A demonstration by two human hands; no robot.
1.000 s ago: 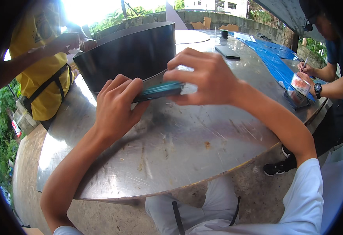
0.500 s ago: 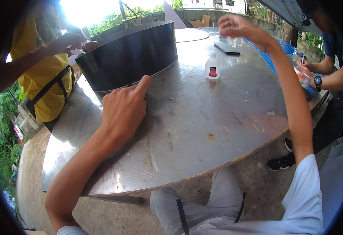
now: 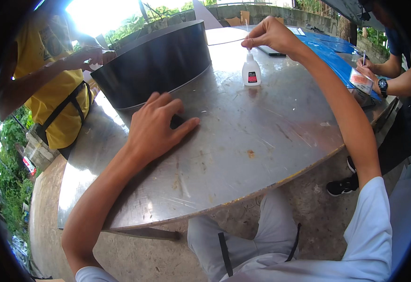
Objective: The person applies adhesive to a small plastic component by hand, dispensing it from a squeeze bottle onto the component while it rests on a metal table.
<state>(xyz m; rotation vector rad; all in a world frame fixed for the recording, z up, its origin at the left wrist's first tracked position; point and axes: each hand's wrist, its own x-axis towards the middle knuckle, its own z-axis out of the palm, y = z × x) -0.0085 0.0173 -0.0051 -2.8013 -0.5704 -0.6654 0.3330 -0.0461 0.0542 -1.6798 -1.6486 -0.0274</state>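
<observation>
My right hand (image 3: pixel 272 37) pinches the narrow top of a small white squeeze bottle (image 3: pixel 251 73) with a red and black label. A thin clear tip rises above my fingertips. The bottle is upright at the table; whether its base touches is hard to tell. My left hand (image 3: pixel 156 120) rests on the metal tabletop with its thumb spread away from the fingers, holding nothing. Just beyond its fingertips stands a large black curved band (image 3: pixel 154 66), on edge like an oval wall. At its far left end a co-worker's hands (image 3: pixel 95 57) touch the rim.
The metal table (image 3: pixel 215 155) has a curved near edge. A dark flat phone-like device (image 3: pixel 271 50) lies behind my right hand. A blue sheet (image 3: pixel 325 54) covers the right side, where another person holds a pen and a small packet (image 3: pixel 360 81). A yellow-shirted person (image 3: pixel 55 84) stands left.
My right hand has come down and left and taken hold of the bottle's top. My left hand has relaxed from a pointing pose, thumb now spread on the table.
</observation>
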